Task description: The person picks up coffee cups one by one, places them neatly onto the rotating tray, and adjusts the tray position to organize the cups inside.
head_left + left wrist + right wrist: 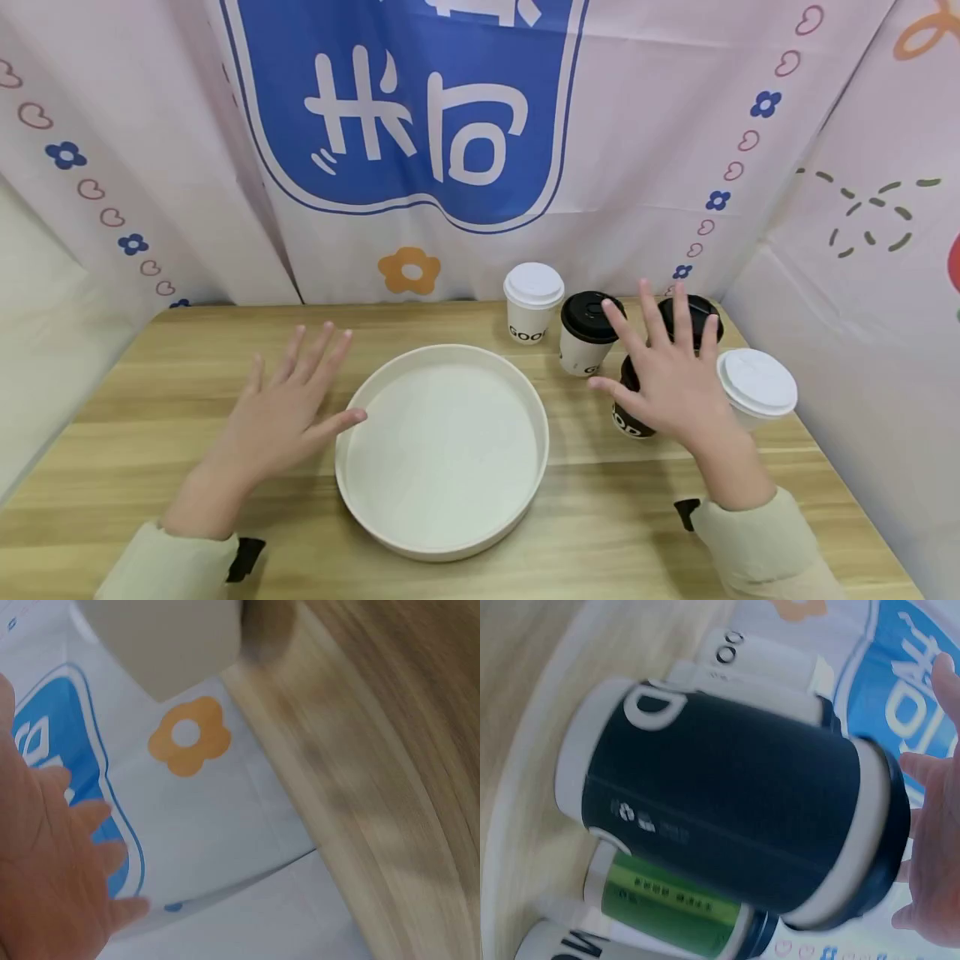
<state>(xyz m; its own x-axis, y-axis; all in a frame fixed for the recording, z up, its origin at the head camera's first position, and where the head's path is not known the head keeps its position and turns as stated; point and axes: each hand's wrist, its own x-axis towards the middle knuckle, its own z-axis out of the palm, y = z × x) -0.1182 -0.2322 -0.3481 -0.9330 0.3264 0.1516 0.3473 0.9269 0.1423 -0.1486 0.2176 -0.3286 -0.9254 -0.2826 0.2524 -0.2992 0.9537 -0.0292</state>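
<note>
In the head view, a round white tray (442,450) is lying on the wooden counter (112,458). The left hand (288,408) is hovering at the tray's left side, its grip spreading wide, the thumb overlapping the rim. The right hand (675,383) is hanging above a dark cup (632,427), its grip also spreading wide; whether it is touching anything is unclear. A black-lidded white cup (588,337) is standing just beside the dark one.

In the left wrist view, spread fingers are showing before a printed cloth (202,840).

In the right wrist view, the dark cup is filling the middle, a green-banded cup (671,904) is standing near it, and fingertips are appearing by the dark cup's lid.
</note>
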